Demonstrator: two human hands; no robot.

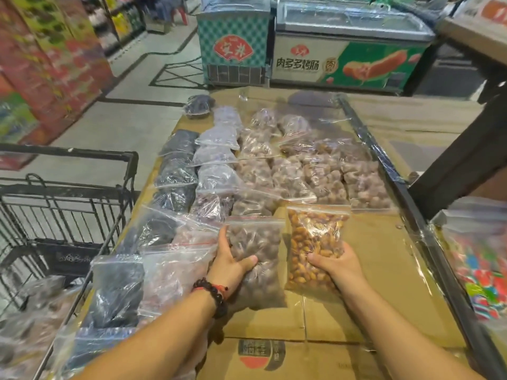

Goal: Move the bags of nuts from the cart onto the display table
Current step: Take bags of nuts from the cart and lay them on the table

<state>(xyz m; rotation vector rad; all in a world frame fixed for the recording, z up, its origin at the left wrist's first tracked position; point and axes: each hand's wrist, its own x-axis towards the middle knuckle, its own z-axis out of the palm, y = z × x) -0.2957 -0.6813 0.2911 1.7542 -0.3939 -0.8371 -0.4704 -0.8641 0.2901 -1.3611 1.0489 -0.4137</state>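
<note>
Both bare forearms reach forward side by side; the left hand (233,263) has its thumb laid across the top and fingers (223,237) curled round the far edge (beaded bracelet at the wrist); the right hand (336,263) curls likewise, thumb pointing inward.

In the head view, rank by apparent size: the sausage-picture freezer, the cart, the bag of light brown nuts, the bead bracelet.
1. Sausage-picture freezer and cart: alike in apparent size, and the cart is cropped and nearer, so unranked.
2. Bag of light brown nuts, gripped by the right hand.
3. Bead bracelet.
</note>
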